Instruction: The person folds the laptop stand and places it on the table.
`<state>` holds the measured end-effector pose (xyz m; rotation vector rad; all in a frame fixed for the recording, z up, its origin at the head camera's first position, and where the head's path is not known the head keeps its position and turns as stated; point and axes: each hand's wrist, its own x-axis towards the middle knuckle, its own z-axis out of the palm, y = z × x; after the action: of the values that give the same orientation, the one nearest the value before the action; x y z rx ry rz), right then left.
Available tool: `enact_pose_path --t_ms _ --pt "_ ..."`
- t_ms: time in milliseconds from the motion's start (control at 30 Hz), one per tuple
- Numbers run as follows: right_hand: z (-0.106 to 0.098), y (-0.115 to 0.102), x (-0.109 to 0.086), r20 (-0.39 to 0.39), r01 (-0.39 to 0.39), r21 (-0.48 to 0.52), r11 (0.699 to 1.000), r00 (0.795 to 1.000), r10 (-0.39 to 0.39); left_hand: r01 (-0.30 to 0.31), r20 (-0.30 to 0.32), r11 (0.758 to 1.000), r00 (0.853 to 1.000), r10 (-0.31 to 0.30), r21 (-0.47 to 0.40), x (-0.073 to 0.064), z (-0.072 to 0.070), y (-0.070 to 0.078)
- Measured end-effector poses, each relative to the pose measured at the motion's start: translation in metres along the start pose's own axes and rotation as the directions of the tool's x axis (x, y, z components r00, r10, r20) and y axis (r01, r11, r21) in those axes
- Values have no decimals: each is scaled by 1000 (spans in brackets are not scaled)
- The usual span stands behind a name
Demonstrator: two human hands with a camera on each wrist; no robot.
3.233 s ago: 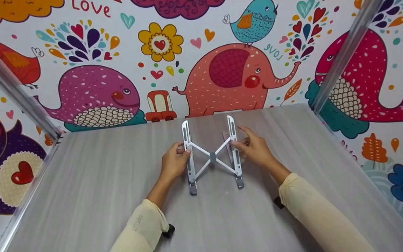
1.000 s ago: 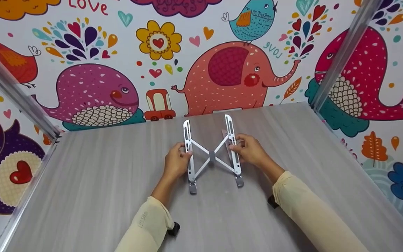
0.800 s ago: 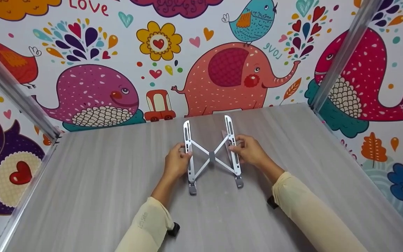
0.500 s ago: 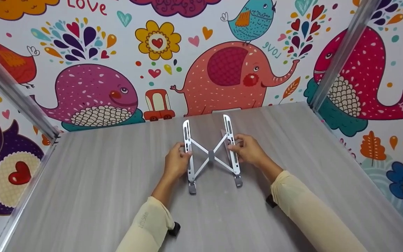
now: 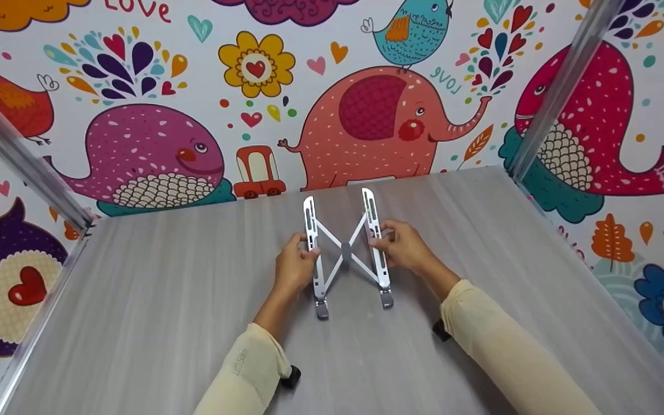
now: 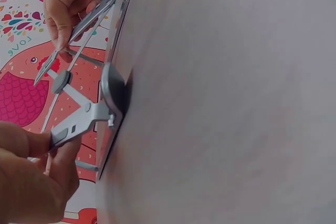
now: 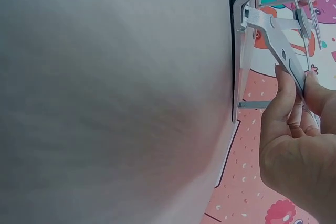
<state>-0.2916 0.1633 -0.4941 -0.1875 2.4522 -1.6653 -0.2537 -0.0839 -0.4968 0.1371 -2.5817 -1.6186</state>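
A silver folding laptop stand (image 5: 346,251) stands raised on the table, its two slotted side rails joined by crossed bars at a grey hub. My left hand (image 5: 295,266) pinches the left rail (image 5: 312,230) between thumb and fingers, about midway along. On the other side, my right hand (image 5: 406,248) pinches the right rail (image 5: 372,216) the same way. Grey hooked feet (image 5: 321,309) end both rails on the near side. The left wrist view shows the base bar (image 6: 109,150) lying along the tabletop, with a strut (image 6: 86,166) rising from it.
The wood-grain table (image 5: 165,300) reaches back to a wall (image 5: 193,75) printed with cartoon animals. Metal corner posts, one at the left (image 5: 26,147) and one at the right (image 5: 562,92), border the table. Cream sleeves (image 5: 245,369) cover both forearms.
My right hand has shifted left with the right rail, so the two rails stand closer together and the crossed bars are steeper. My right fingers, earlier partly extended, now curl around the rail.
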Motion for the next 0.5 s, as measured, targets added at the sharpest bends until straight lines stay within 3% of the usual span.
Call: enact_pose_path --t_ms 500 --pt "7 -3 2 11 -6 23 1000 1000 6 -10 -14 999 1000 11 37 2 16 6"
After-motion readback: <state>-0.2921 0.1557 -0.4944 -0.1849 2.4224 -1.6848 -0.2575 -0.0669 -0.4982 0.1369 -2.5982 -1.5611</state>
